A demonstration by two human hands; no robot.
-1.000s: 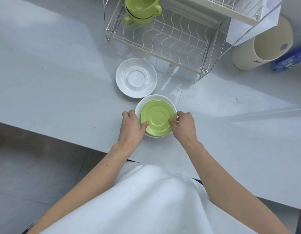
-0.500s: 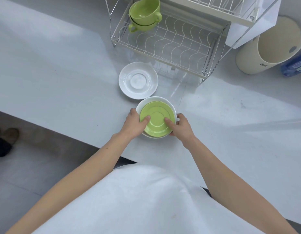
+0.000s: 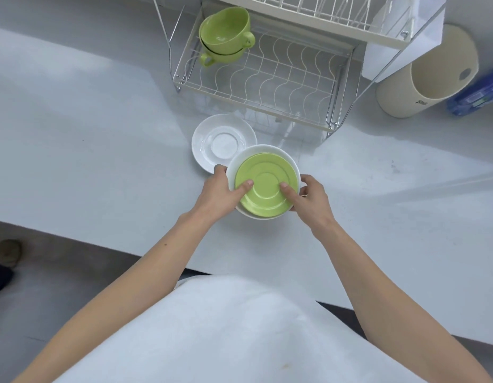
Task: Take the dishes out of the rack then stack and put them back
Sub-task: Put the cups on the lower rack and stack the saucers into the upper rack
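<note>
A green saucer [image 3: 267,186] lies on a white saucer [image 3: 288,158] as one stack. My left hand [image 3: 220,192] grips the stack's left rim with the thumb on the green saucer. My right hand [image 3: 308,197] grips its right rim the same way. The stack is tilted and overlaps the near edge of a second white saucer [image 3: 220,139] lying flat on the counter. Two stacked green cups [image 3: 224,37] sit in the left back corner of the wire rack [image 3: 267,87].
A cream cylindrical container [image 3: 427,76] stands right of the rack, with a blue packet [image 3: 477,98] beside it. The rack's upper tier [image 3: 308,12] overhangs the lower one. The counter's front edge [image 3: 101,244] runs close below my hands. A shoe [image 3: 5,252] shows on the floor at left.
Both hands have closed on the stack of saucers and lifted it off the counter, moving it a little toward the lone white saucer and the rack.
</note>
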